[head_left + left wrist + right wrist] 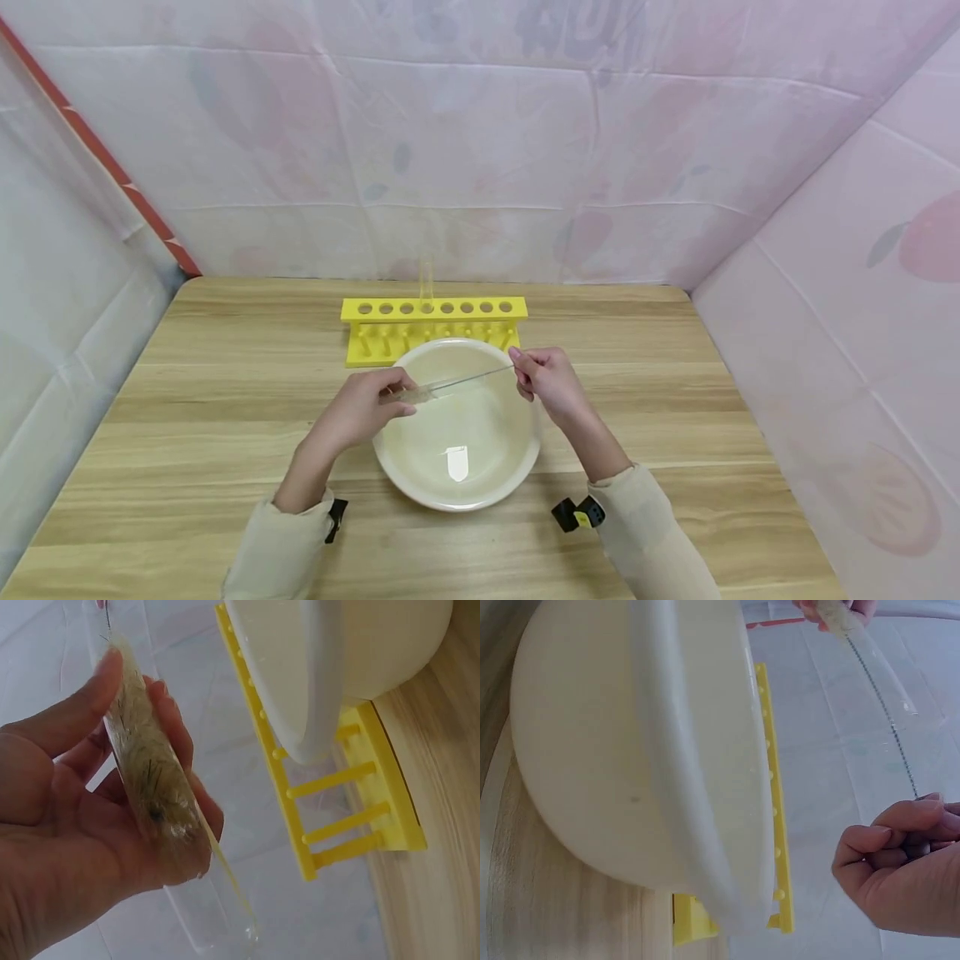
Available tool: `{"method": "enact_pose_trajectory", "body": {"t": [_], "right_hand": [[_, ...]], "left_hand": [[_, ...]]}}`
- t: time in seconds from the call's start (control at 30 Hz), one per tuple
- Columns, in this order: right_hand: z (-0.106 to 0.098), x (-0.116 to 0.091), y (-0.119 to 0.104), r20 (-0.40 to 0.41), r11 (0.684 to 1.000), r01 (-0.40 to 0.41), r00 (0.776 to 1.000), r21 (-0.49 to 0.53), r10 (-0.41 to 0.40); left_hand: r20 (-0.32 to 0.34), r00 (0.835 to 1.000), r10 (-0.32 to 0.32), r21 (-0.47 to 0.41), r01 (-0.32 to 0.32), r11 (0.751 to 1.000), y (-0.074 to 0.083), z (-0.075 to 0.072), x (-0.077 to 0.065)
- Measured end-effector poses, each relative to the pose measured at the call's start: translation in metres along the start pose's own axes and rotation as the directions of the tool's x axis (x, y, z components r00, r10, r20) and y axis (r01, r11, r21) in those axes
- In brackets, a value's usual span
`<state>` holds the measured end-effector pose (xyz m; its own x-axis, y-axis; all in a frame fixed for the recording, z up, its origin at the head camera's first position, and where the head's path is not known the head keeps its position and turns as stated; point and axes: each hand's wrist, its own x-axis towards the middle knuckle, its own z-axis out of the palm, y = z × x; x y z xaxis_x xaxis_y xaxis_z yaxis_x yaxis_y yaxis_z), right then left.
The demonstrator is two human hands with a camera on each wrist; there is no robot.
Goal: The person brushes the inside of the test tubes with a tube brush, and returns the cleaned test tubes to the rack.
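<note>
Over the basin, my left hand (366,408) holds a clear test tube (196,919), its fingers and thumb wrapped around the glass. Inside that tube sits the pale bristle head of a test tube brush (142,742), with some dark bristles mixed in. The brush's twisted wire handle (885,712) runs out of the tube mouth toward my right hand (552,385). Curled fingers and thumb of the right hand pinch the wire's end. Below both hands stands a cream-white round basin (480,442); light reflects from inside it.
Behind the basin is a yellow test tube rack (435,309) with a row of holes and pegs, partly hidden by the basin rim. Another clear test tube (426,283) stands upright in it. Fabric-covered walls (480,167) enclose the wooden table (637,350) at the back and sides.
</note>
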<state>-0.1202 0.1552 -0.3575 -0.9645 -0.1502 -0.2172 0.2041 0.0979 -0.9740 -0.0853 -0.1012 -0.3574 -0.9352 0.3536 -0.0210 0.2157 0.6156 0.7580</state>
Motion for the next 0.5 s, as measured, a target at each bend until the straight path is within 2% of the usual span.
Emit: {"method": "enact_pose_trajectory", "body": {"t": [0.27,0.37,0.5], "right_hand": [[-0.0041,0.0018,-0.0015,0.078,0.978,-0.121,0.991,0.171,0.109],[-0.0061,0.002,0.0,0.074,0.985,-0.082,0.995,0.155,0.071],[-0.0097,0.0019,0.0031,0.061,0.998,0.046,0.997,0.036,-0.049]], "left_hand": [[-0.077,0.997,-0.031,0.078,0.037,0.996,0.004,0.0032,-0.001],[-0.08,0.997,-0.016,0.061,0.021,0.998,0.0024,0.0032,-0.0014],[-0.054,0.999,0.009,0.0,-0.009,1.0,-0.0022,0.0011,-0.0025]]}}
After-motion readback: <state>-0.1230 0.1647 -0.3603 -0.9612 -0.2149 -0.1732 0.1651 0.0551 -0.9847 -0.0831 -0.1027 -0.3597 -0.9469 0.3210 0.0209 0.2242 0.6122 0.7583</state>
